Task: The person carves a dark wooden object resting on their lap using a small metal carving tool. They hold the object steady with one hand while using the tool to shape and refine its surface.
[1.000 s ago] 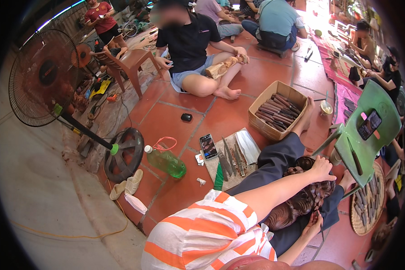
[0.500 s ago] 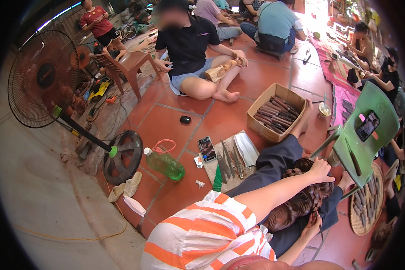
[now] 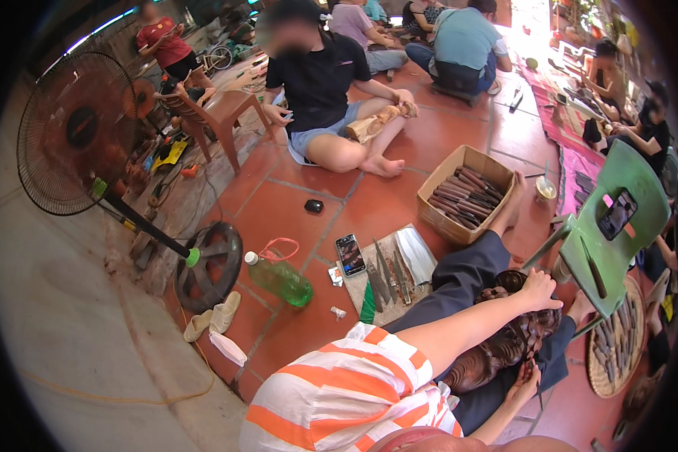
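A dark brown wood carving [image 3: 484,360] with rounded, deeply cut forms lies across my lap between my trousered legs. My left hand [image 3: 539,292] is closed over its upper far end, fingers bent down around the wood. Lower down, my right hand [image 3: 525,383] presses close against the carving's near side with curled fingers. A thin dark shaft shows below those fingers, seemingly a slim tool, though its kind cannot be made out. Part of the carving is hidden under my left forearm.
Ahead stands a cardboard box [image 3: 438,215] of wooden-handled tools. A board [image 3: 388,301] with blades and a phone lies left of my leg. A green chair [image 3: 618,226] holds another phone and a knife. Also around are a woven tray [image 3: 597,377], a green bottle [image 3: 282,282], a fan [image 3: 79,132] and seated people.
The whole view has shifted slightly. Both hands keep nearly the same places on the carving, and the right hand's fingers have moved only a little.
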Tool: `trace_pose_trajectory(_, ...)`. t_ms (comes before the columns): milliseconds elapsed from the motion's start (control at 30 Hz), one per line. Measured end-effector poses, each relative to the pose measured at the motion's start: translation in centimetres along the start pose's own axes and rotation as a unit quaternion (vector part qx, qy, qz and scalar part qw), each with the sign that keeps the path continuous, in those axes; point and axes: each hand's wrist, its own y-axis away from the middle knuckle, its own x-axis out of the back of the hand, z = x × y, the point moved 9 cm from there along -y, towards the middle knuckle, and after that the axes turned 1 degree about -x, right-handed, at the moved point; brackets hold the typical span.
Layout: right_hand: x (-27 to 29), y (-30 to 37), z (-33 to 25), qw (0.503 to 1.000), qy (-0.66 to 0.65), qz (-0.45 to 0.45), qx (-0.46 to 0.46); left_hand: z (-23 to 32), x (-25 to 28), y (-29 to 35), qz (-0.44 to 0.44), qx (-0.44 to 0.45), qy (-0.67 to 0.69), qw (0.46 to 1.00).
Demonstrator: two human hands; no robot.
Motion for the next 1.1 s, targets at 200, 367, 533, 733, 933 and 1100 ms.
trace_pose_trajectory(200,3.8,-0.4,-0.7,0.994,-0.106,0.011,0.011,3.1,1.8,-0.6,-0.049,-0.009,0.011,0.999)
trace_pose_trajectory(367,-1.4,1.5,-1.1,0.995,-0.089,0.041,0.0,0.2,0.4,-0.9,-0.052,-0.013,-0.04,0.998)
trace_pose_trajectory(533,-1.8,2.5,-2.6,0.995,-0.072,0.061,0.01,1.7,0.0,-1.2,-0.018,-0.054,-0.004,0.998)
trace_pose_trajectory(733,-2.2,3.1,-5.0,0.993,-0.059,0.101,0.03,1.6,0.2,-1.1,0.049,-0.086,-0.028,0.995)
trace_pose_trajectory(933,-7.4,4.3,-10.4,0.989,0.143,0.019,0.037,1.0,-0.2,-1.3,0.001,-0.064,-0.064,0.996)
trace_pose_trajectory(1100,-9.8,1.8,-10.3,0.949,0.294,-0.083,0.082,1.4,-0.4,-1.4,-0.008,-0.065,-0.046,0.997)
